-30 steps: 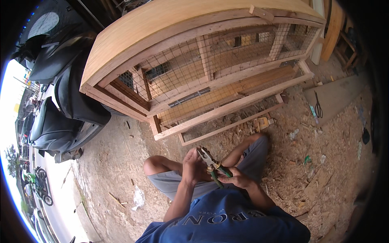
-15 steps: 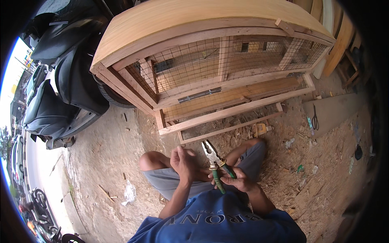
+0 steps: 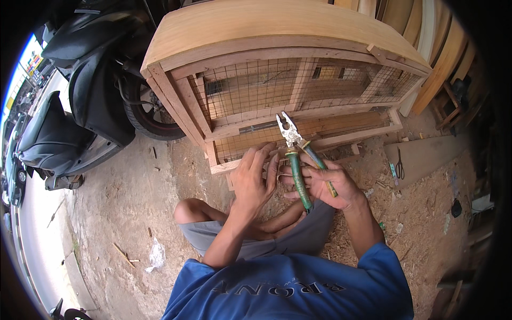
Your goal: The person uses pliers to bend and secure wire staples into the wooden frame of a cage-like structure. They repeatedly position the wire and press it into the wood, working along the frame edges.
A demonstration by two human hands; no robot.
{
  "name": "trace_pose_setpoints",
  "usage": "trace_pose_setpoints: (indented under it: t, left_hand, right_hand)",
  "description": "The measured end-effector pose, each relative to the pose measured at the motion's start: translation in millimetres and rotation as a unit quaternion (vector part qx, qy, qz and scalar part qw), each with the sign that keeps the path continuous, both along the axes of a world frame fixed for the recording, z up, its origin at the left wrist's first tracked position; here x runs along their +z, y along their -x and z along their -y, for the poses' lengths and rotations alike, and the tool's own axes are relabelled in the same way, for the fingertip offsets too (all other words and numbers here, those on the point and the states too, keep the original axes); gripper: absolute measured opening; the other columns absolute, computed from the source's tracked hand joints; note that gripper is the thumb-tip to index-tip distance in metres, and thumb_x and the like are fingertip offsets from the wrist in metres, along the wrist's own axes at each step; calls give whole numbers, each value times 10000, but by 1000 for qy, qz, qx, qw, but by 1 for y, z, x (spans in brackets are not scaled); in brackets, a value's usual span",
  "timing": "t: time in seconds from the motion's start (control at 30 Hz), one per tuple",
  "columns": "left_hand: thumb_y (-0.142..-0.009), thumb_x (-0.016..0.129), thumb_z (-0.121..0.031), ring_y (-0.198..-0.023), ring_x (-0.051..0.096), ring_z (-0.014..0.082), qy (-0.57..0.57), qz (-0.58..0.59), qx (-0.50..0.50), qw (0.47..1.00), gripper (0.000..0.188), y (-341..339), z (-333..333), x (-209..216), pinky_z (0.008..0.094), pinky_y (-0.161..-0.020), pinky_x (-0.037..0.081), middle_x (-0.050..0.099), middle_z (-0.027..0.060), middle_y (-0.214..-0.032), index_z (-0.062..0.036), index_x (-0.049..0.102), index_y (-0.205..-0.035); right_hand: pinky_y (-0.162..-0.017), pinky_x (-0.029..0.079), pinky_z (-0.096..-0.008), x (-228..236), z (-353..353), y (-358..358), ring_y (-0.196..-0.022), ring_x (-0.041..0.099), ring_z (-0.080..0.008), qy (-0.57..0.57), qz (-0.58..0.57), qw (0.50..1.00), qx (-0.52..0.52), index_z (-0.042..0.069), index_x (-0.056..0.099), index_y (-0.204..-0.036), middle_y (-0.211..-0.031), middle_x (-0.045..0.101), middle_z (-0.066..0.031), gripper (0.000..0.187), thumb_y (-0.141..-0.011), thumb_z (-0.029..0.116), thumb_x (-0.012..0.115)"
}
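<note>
Head view: our right hand point(image 3: 325, 186) grips green-handled steel pliers point(image 3: 298, 160), jaws apart. Our left hand point(image 3: 255, 178), fingers loosely spread and holding nothing, rests beside them, before the wooden mesh cage point(image 3: 282, 69).

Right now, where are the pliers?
The pliers are in the middle of the head view, held in the right hand, beside the left hand, their open jaws pointing up at the wooden cage.

The left hand point(image 3: 255, 178) hides what its fingers point(image 3: 273, 172) touch.
</note>
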State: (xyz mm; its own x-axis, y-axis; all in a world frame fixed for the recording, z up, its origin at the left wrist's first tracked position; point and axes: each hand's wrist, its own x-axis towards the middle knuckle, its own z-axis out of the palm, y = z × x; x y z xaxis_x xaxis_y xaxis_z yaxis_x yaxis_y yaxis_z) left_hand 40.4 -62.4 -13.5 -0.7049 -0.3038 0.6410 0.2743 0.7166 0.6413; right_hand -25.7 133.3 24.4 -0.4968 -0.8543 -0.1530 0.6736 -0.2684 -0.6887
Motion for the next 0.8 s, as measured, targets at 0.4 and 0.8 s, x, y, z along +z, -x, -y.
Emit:
trace_pose_setpoints:
  t: [0.4, 0.8]
  left_hand:
    - [-934, 688, -130, -840, 744, 253, 9, 63, -5, 998, 244, 10, 6, 9, 344, -655, 588, 694, 105, -1096, -73, 683, -1171]
    - [-889, 701, -104, -846, 716, 255, 41, 37, -23, 998, 303, 18, 7, 10, 356, -626, 569, 693, 60, -1145, -108, 668, -1190]
  right_hand:
    - [-988, 565, -564, 6, 5, 15, -1229, 607, -435, -15, -11, 1000, 21, -19, 354, -1481, -1389, 546, -274, 491, -1042, 146, 499]
    - [-656, 532, -345, -26, 12, 3, -841, 638, -234, 39, 111, 993, -13, 79, 467, -1428, -1111, 637, -184, 399, -1049, 195, 514]
